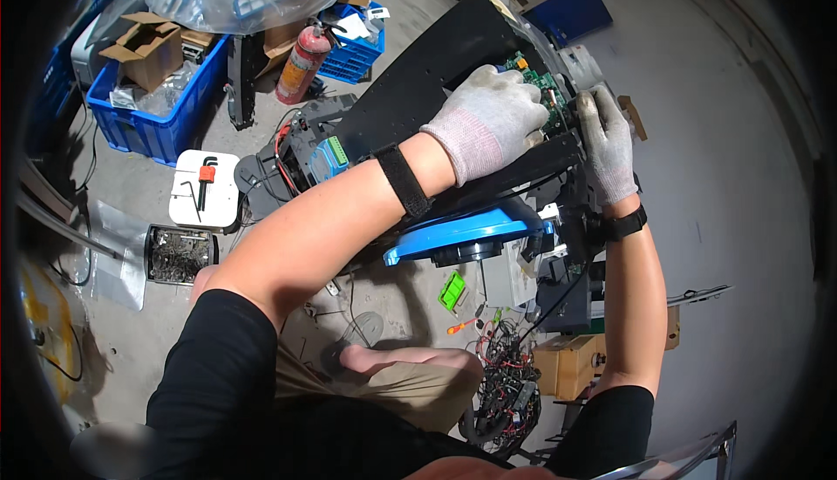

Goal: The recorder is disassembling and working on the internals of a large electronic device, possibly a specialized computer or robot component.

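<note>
A large machine with a black metal housing [410, 79] stands tilted in front of me, a green circuit board [558, 105] showing at its far right end. My left hand [497, 118], in a pale work glove, is closed with curled fingers over that board. What lies under those fingers is hidden. My right hand [608, 140], gloved too, rests along the machine's right side beside the board, its fingers stretched upward. Below the housing is a blue curved cover [466, 231] with a black round part. A small blue module with green terminals [330, 159] sits at the housing's left side.
A red fire extinguisher [303, 66] and blue crates [144, 131] stand at far left. Hex keys lie on a white stool [183, 192]; nearby is a tray of screws [181, 253]. Below are a green holder [452, 291], screwdriver [460, 327], tangled cables [506, 384] and a cardboard box [562, 365].
</note>
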`<state>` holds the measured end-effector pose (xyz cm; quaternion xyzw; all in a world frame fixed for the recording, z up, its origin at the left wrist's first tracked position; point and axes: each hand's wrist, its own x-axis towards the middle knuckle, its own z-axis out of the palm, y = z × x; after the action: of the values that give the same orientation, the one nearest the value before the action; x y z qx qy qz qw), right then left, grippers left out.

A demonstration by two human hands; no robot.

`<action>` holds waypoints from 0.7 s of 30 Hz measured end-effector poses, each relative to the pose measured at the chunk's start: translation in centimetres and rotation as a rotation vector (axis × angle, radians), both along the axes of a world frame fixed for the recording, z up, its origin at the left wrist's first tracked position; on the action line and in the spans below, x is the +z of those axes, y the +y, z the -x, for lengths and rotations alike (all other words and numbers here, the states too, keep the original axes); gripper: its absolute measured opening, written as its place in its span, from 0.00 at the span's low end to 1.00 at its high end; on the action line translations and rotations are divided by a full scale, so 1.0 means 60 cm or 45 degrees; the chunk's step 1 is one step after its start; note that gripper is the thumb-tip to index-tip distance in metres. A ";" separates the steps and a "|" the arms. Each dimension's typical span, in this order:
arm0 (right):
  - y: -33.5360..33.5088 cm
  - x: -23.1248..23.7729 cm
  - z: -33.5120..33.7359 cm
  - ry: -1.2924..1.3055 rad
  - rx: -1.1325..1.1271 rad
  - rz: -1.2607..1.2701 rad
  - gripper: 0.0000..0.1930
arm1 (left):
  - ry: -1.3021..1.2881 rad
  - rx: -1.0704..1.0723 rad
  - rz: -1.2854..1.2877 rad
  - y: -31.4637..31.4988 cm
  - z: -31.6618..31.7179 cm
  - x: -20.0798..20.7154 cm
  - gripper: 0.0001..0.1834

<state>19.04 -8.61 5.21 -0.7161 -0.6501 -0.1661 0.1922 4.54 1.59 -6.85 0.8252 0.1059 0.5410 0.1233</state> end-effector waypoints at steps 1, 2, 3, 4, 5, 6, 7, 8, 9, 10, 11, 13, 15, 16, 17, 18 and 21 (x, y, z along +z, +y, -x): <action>0.001 -0.001 -0.002 0.028 -0.006 0.014 0.20 | 0.034 -0.003 0.017 0.003 -0.002 -0.001 0.11; 0.000 -0.001 -0.004 0.040 -0.026 0.016 0.20 | -0.022 -0.038 -0.060 0.007 -0.005 -0.002 0.11; 0.000 0.000 -0.005 0.048 -0.013 0.028 0.20 | -0.091 -0.071 -0.137 0.009 -0.007 -0.003 0.11; -0.001 0.001 -0.006 0.050 -0.023 0.045 0.20 | -0.083 -0.071 -0.141 0.011 -0.009 -0.005 0.11; 0.000 0.002 -0.006 0.051 -0.030 0.058 0.20 | -0.126 -0.102 -0.147 0.014 -0.009 -0.007 0.10; 0.000 0.002 -0.005 0.046 -0.027 0.052 0.20 | -0.145 -0.143 -0.148 0.016 -0.009 -0.008 0.10; 0.001 0.003 -0.004 0.042 -0.023 0.048 0.20 | -0.157 -0.182 -0.125 0.016 -0.008 -0.008 0.10; 0.001 0.002 -0.003 0.037 -0.022 0.045 0.20 | -0.187 -0.166 -0.135 0.017 -0.006 -0.007 0.10; 0.001 0.002 -0.001 0.008 -0.022 0.035 0.19 | -0.163 -0.228 0.022 0.018 -0.002 -0.005 0.11; 0.001 0.001 -0.001 0.002 -0.025 0.031 0.19 | -0.127 -0.287 0.195 0.018 0.000 -0.001 0.11; 0.001 0.001 0.000 0.015 -0.018 0.039 0.19 | -0.136 -0.428 0.536 0.019 0.001 0.006 0.14; 0.002 0.001 -0.001 0.032 -0.032 0.050 0.19 | -0.184 -0.374 0.757 0.017 0.003 0.021 0.20; 0.004 0.001 -0.002 0.024 -0.043 0.047 0.19 | -0.145 -0.414 0.870 0.025 0.006 0.040 0.25; 0.004 0.001 -0.003 0.018 -0.038 0.033 0.19 | -0.157 -0.416 0.856 0.029 0.007 0.048 0.25; 0.004 -0.001 -0.004 0.044 -0.014 0.037 0.19 | -0.008 -0.383 0.834 0.034 0.006 0.058 0.25; 0.004 -0.001 -0.005 0.049 -0.027 0.043 0.19 | 0.119 -0.352 0.792 0.039 0.004 0.065 0.26; 0.005 -0.002 -0.006 0.025 -0.005 0.025 0.19 | 0.163 -0.498 0.862 0.050 0.000 0.076 0.26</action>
<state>19.38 -8.29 5.07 -0.7209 -0.6483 -0.1530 0.1914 4.57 4.59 -2.26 0.7745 0.1267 0.3892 0.4824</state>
